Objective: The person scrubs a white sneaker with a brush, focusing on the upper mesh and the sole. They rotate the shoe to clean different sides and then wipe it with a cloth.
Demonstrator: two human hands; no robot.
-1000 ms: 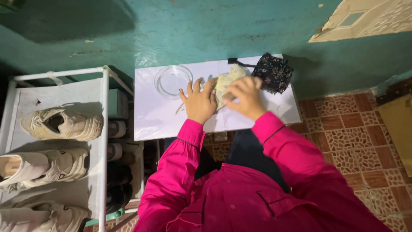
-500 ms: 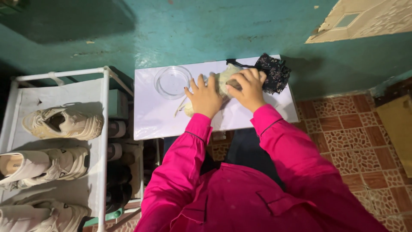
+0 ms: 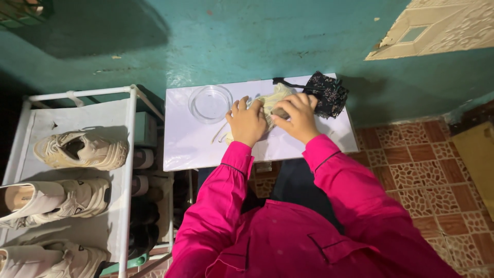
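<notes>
On the white table [image 3: 206, 149] in the head view, I see both hands on a pale yellow cloth [image 3: 271, 101]. My left hand [image 3: 247, 122] lies flat with its fingers spread, pressing the near left part of the cloth. My right hand [image 3: 296, 117] is curled and pinches a fold (what sits inside I cannot tell). The cloth runs long from near left to far right, ending beside a black lacy cloth [image 3: 325, 92]. A clear glass dish [image 3: 210, 103] sits left of the cloth.
</notes>
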